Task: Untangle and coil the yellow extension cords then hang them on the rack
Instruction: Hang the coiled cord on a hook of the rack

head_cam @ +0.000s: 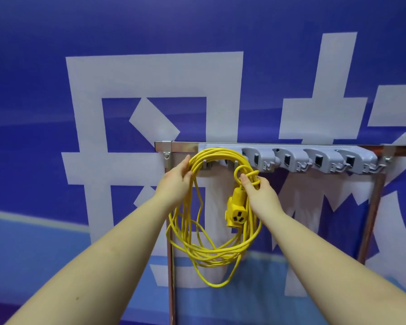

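A coiled yellow extension cord (211, 252) hangs in several loops against the left end of the grey holder rack (314, 158). Its top arc lies over the rack's leftmost hooks (206, 164). My left hand (176, 181) grips the left side of the coil near the top. My right hand (260, 191) pinches the strands on the right side, just above the yellow socket end (236, 213), which dangles inside the coil with its holes facing me.
The grey rack is mounted on a metal bar (181, 147) carried by two upright copper-coloured posts (373, 214). Several free clamps and hooks (338, 164) line the rack to the right. Behind stands a blue wall with large white characters (150, 76).
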Action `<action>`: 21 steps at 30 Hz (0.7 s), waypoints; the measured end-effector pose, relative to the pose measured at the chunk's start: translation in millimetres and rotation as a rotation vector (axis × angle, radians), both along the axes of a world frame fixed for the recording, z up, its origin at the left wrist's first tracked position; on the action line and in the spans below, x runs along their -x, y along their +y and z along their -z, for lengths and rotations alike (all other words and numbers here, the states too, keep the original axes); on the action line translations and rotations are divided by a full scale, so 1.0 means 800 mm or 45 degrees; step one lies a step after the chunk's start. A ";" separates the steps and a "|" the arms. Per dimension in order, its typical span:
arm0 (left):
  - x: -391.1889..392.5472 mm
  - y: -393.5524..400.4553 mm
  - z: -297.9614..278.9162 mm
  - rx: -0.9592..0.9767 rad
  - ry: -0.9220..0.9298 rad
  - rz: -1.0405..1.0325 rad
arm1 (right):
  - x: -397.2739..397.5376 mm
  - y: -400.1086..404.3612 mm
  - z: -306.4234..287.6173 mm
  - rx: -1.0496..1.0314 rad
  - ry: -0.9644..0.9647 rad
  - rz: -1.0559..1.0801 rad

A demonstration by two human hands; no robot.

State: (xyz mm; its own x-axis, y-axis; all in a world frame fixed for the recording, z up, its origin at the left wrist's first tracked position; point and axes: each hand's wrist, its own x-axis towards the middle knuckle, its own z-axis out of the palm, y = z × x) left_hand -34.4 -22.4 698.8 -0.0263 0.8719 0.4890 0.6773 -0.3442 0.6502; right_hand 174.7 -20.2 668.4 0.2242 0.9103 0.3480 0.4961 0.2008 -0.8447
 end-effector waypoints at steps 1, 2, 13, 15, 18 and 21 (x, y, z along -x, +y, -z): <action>-0.001 -0.003 0.000 0.020 0.077 -0.020 | -0.001 -0.003 -0.001 0.012 -0.046 0.014; -0.002 -0.005 0.000 0.032 0.131 -0.035 | -0.003 -0.005 -0.001 0.025 -0.082 0.026; -0.001 -0.025 0.007 0.021 0.301 -0.112 | -0.037 -0.037 -0.001 0.078 -0.227 0.039; -0.001 -0.030 0.008 -0.048 0.380 -0.145 | -0.038 -0.043 -0.002 0.104 -0.346 0.022; -0.004 -0.039 0.009 -0.190 0.514 -0.181 | -0.041 -0.050 -0.005 0.120 -0.511 0.030; -0.007 -0.049 0.011 -0.240 0.651 -0.187 | -0.046 -0.055 -0.009 0.123 -0.581 0.039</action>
